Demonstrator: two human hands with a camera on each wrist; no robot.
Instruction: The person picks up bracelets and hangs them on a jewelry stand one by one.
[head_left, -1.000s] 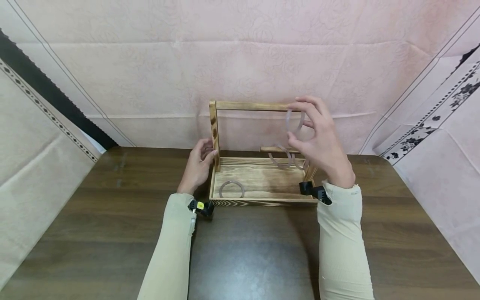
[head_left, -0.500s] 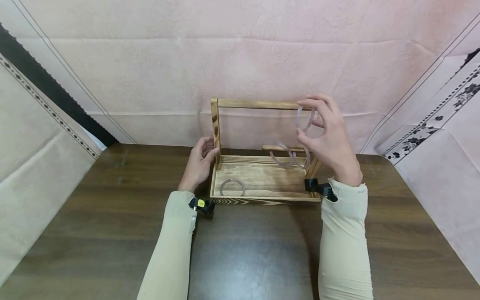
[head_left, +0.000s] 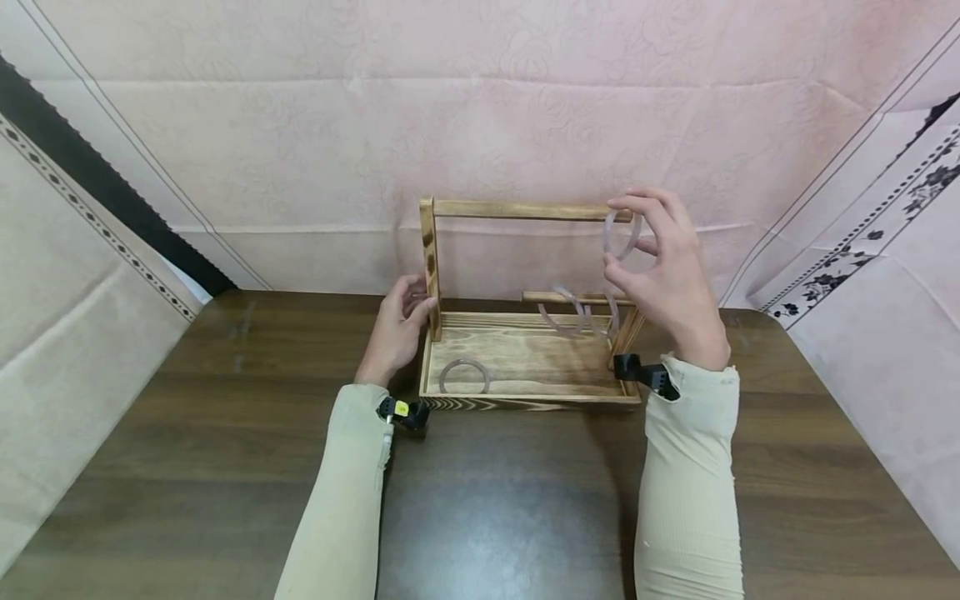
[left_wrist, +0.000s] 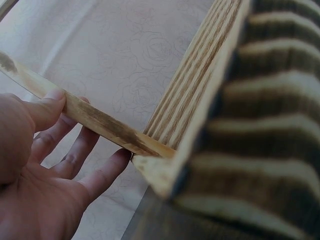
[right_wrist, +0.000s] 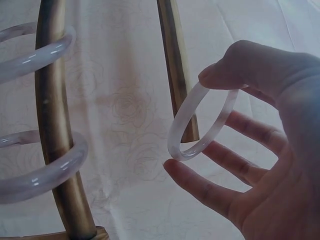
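Observation:
A wooden bangle rack (head_left: 525,350) with a shallow tray base stands on the table. My left hand (head_left: 397,329) pinches its left upright post (left_wrist: 100,120), thumb on one face and fingers behind. In my right hand (head_left: 663,271) a pale, translucent bangle (right_wrist: 180,127) is pinched upright between thumb and fingertips. It is at the free right end of the upper bar (head_left: 517,210), whose tip shows through the ring in the right wrist view. Two similar bangles (right_wrist: 37,182) hang on the lower bar (right_wrist: 52,105). Another bangle (head_left: 465,364) lies in the tray at front left.
The brown wooden table (head_left: 225,467) extends around the rack. Close behind it hangs a pale pink patterned cloth (head_left: 480,150). The right post (head_left: 626,333), partly hidden by my right wrist camera, carries the lower bar.
My right hand has moved to the right with its bangle, along the upper bar to its free end. My left hand stays on the post.

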